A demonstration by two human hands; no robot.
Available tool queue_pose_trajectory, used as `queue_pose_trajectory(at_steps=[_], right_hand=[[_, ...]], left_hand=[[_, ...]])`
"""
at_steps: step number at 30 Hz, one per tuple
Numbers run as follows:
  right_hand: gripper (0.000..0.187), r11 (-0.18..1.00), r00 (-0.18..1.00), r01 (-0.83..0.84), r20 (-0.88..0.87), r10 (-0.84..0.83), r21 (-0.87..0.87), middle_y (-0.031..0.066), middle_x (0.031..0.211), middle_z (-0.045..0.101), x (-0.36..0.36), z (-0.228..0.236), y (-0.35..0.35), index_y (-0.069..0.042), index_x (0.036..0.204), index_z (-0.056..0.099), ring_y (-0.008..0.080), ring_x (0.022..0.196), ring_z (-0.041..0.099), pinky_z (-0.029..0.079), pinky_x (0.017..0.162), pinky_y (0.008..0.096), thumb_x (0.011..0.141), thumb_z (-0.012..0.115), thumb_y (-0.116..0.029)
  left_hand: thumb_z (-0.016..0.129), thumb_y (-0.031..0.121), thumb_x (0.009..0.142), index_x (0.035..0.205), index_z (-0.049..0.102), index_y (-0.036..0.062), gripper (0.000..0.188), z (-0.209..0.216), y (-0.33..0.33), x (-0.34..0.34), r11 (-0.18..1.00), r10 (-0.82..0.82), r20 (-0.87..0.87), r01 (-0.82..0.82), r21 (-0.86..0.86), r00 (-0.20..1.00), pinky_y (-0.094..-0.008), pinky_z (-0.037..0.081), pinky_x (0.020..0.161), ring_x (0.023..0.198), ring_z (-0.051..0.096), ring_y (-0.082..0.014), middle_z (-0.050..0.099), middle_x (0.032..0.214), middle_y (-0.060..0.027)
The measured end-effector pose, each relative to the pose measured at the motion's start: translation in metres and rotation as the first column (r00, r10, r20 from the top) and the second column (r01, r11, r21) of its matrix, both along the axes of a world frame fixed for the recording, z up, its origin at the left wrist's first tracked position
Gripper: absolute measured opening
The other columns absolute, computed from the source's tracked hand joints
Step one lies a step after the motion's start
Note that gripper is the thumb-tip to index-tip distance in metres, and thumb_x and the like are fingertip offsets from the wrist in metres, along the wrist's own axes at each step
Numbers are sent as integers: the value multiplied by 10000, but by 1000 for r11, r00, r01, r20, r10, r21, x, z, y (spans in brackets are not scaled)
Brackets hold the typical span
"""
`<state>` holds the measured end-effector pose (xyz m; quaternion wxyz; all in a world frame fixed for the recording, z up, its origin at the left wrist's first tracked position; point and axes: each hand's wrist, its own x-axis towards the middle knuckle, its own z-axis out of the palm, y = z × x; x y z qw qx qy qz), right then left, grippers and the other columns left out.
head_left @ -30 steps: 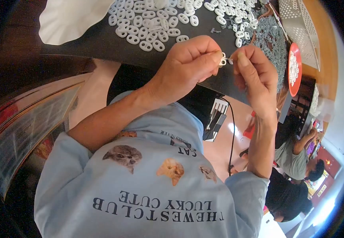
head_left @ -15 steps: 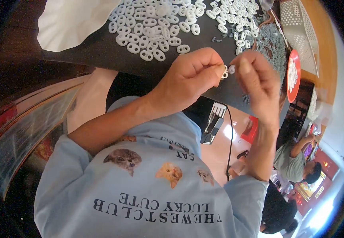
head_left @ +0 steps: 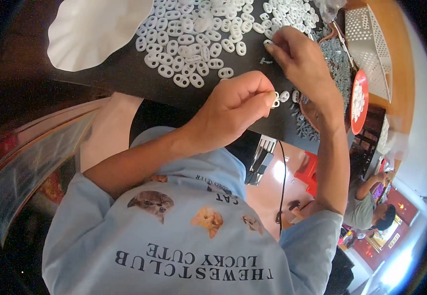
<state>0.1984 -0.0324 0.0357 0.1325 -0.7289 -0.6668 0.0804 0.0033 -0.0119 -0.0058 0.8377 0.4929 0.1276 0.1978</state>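
Head view: left hand (head_left: 235,112) pinches white link (head_left: 275,102) thumb-to-finger over table (head_left: 248,63) near edge, end jutting out, presumably for easy access. Right hand (head_left: 304,61), fingers bunched, at small ovals (head_left: 292,13), far right; whether gripping one, cannot tell.

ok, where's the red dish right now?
Right side of the head view: the red dish sits just below the white perforated basket and right of the grey pieces, holding small white pieces.
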Motion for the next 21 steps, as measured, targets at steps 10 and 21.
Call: queue_pose_trajectory(at_steps=[10,21], right_hand=[[183,997,996,-82,-29,82,-4,117,672,529,-2,1,5,2,875,554,208,604,492,420,587,331,854,615,-168],[196,928,606,230,-703,-373,-294,-58,665,442,-22,45,-66,-10,817,559,38,632,372,295,538,223,917,560,-178]], left_hand=[[476,151,958,895,516,30,142,-2,-4,1,997,72,46,-71,-5,996,-192,322,474,537,382,-30,478,694,16],[487,146,948,903,526,32,128,1,-4,4,993,71,44,-66,-99,997,-185,314,462,527,387,-30,505,699,-1]])
